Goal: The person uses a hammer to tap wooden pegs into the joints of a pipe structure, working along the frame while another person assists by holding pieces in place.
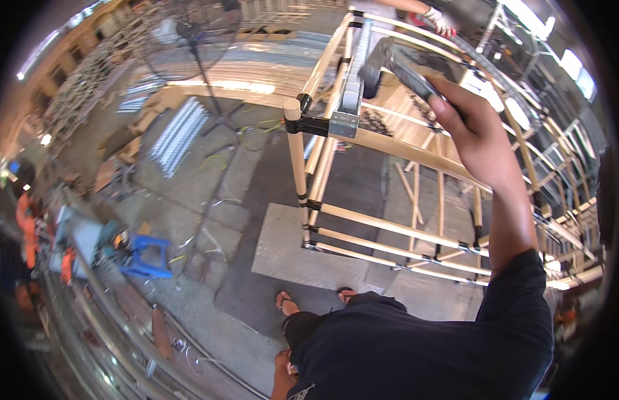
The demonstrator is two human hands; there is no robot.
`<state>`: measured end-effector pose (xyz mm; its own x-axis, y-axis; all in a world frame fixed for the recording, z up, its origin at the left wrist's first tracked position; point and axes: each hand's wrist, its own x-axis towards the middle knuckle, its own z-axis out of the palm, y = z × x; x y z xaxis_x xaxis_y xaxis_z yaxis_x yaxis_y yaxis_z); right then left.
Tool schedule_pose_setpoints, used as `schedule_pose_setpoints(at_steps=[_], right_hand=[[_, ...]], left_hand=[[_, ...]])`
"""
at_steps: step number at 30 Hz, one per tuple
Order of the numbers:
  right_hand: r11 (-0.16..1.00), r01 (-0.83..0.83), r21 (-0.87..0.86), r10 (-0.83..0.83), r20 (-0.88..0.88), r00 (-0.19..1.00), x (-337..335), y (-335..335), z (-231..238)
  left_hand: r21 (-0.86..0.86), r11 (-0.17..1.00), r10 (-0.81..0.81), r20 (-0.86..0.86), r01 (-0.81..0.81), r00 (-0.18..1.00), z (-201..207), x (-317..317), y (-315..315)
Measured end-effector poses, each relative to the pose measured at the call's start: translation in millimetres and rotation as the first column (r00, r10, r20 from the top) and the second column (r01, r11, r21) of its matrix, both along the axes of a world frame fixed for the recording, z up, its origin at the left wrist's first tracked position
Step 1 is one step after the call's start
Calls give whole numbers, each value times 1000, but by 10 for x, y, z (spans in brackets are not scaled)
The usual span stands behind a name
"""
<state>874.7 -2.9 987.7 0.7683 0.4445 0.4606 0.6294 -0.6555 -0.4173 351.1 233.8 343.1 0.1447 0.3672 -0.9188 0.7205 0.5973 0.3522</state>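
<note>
My right hand (466, 127) is closed round the handle of a hammer (409, 75), raised over the frame. The hammer's dark, blurred head is beside a roller track (353, 90) with pale rollers. A metal end bracket (344, 125) caps the near end of that track, against a beige tube rail. Beige tubes and black joints make up the rack frame (389, 223), with a corner post (295, 143) left of the bracket. Down by my hip, my left hand (283, 363) looks curled; whatever it may hold is hidden.
Across the frame, another person's gloved hand (440, 21) is near a far rail. A standing fan (203, 63) and bundled metal tracks (179, 137) are at left. A blue stool (147, 257) stands near long metal tubes (123, 327). A metal plate (303, 253) lies before my feet.
</note>
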Motion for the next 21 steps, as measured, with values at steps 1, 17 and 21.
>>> schedule_pose_setpoints(at_steps=[1, 17, 21], right_hand=[[996, 90, 20, -90, 8, 996, 2, 98, -35], [896, 403, -189, -419, -52, 907, -434, 659, 194], [689, 388, -613, -550, -91, 830, -391, 703, -280]], left_hand=[[-62, 995, -84, -17, 83, 996, -109, 20, 151], [113, 978, -194, 199, 175, 960, -200, 1233, 3121], [90, 941, -339, 169, 328, 926, -197, 1387, 2729]])
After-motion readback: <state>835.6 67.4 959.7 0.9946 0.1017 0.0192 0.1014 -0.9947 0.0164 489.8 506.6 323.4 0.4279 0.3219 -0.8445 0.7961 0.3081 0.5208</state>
